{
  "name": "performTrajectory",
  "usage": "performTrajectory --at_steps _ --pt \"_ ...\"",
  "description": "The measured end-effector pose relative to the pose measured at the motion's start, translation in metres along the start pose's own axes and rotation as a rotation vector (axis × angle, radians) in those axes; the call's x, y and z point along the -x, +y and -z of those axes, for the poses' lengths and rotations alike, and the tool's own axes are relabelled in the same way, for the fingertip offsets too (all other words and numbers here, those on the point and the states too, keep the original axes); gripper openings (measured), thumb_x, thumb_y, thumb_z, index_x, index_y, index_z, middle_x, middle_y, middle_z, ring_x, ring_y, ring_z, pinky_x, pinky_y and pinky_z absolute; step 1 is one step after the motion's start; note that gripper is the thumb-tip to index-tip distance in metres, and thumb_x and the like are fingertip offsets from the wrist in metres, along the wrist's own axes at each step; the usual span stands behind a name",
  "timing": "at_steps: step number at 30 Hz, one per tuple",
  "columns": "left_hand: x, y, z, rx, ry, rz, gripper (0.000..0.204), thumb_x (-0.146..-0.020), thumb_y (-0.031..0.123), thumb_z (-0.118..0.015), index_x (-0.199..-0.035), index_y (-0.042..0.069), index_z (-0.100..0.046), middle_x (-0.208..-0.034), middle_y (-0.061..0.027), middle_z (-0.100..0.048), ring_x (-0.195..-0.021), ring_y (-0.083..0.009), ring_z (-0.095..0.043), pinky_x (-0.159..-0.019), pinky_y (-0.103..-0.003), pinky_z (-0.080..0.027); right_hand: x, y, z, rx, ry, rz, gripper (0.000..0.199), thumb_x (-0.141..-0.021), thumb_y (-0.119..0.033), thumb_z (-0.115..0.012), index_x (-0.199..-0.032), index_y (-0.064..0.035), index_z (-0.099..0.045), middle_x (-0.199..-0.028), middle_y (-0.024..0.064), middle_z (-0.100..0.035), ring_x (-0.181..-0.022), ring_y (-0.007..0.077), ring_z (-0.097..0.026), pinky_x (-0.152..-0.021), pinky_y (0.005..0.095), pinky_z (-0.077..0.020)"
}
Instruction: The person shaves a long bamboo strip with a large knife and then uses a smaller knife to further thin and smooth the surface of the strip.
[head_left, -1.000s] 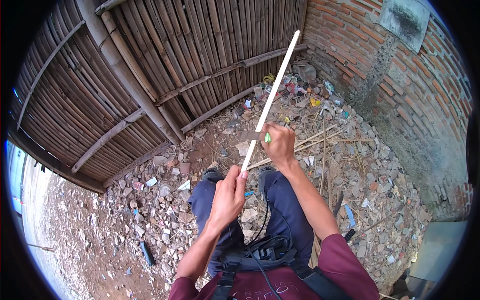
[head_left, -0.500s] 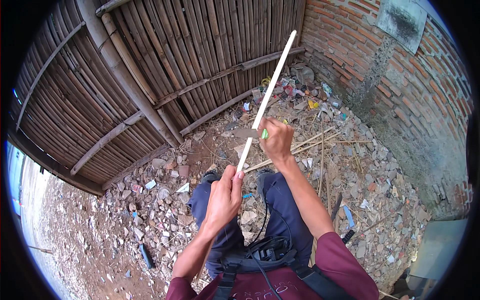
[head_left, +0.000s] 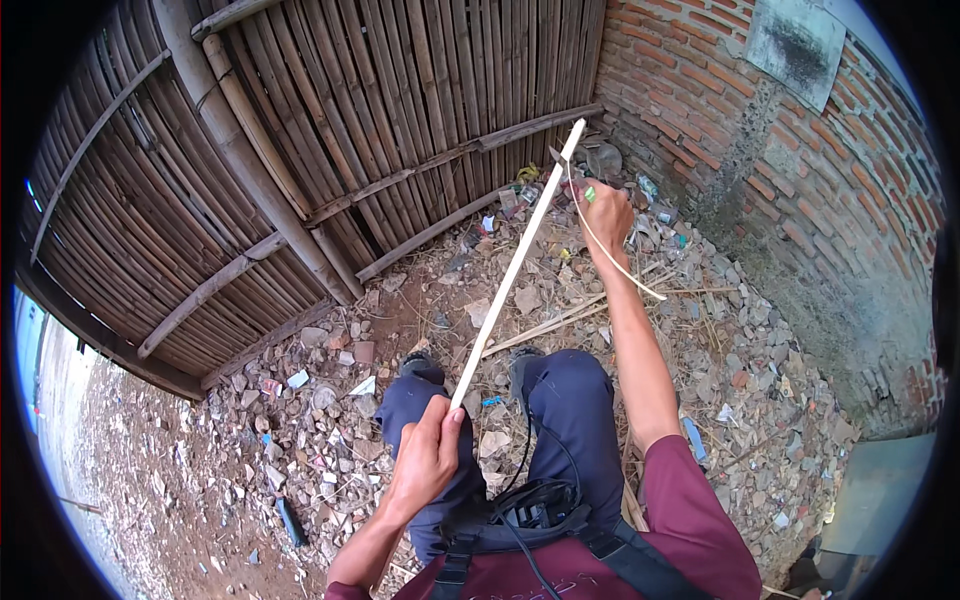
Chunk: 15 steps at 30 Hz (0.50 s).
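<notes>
My left hand (head_left: 428, 450) is closed round the lower end of a long pale strip of bamboo (head_left: 510, 282), which slants up and away to the right. My right hand (head_left: 606, 215) grips a knife (head_left: 589, 194) with a bit of green at its handle. The dark blade lies across the strip close to its far end. From the blade a thin curled shaving (head_left: 598, 240) hangs down past my right wrist. Most of the knife's handle is hidden in my fingers.
A bamboo slat wall (head_left: 420, 90) stands ahead and left, meeting a brick wall (head_left: 690, 90) on the right. Stones and litter cover the ground. Several thin sticks (head_left: 565, 318) lie beyond my knees (head_left: 570, 400). A dark blue object (head_left: 291, 520) lies to the left.
My right hand and knife have moved up along the strip toward its far end, and a long shaving has come off. My left hand and the strip have shifted down toward me.
</notes>
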<state>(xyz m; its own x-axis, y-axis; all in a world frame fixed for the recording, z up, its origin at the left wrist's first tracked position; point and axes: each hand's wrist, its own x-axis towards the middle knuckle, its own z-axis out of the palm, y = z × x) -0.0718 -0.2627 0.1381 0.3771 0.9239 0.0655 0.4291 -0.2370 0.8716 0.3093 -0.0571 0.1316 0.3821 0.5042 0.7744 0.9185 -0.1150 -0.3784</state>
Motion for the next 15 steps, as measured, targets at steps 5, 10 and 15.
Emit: performTrajectory --at_steps 5,10,15 --pt "-0.010 -0.004 -0.001 -0.030 -0.040 -0.031 0.020 -0.112 0.016 -0.055 -0.099 0.001 -0.053 -0.061 -0.0204 -0.046 -0.050 -0.0374 -0.047 -0.052 -0.043 -0.037 0.003 0.027 -0.019 -0.181 -0.182 -0.120 0.010 -0.092 -0.015 -0.076 -0.094 -0.0069 -0.083 -0.078 0.0225 -0.075 -0.072 0.0379 -0.075 -0.064 0.0494 -0.0550" --pt "-0.004 -0.013 0.001 -0.023 -0.035 -0.007 0.022 -0.112 0.017 -0.055 -0.098 0.000 -0.055 -0.061 -0.0170 -0.044 -0.051 -0.0299 -0.043 -0.052 -0.041 -0.035 0.017 -0.012 0.010 -0.167 -0.167 -0.105 0.008 -0.087 -0.005 -0.071 -0.085 -0.0042 -0.079 -0.074 0.0183 -0.074 -0.065 0.0382 -0.073 -0.061 0.0472 -0.0550" --pt "-0.003 -0.009 -0.005 -0.018 -0.051 -0.012 0.022 -0.112 0.018 -0.055 -0.097 0.001 -0.056 -0.061 -0.0149 -0.046 -0.049 -0.0272 -0.044 -0.052 -0.040 -0.036 0.015 -0.003 0.012 -0.101 -0.064 0.104 0.008 -0.084 -0.005 -0.072 -0.086 -0.0052 -0.079 -0.074 0.0183 -0.074 -0.065 0.0360 -0.073 -0.059 0.0478 -0.0545"
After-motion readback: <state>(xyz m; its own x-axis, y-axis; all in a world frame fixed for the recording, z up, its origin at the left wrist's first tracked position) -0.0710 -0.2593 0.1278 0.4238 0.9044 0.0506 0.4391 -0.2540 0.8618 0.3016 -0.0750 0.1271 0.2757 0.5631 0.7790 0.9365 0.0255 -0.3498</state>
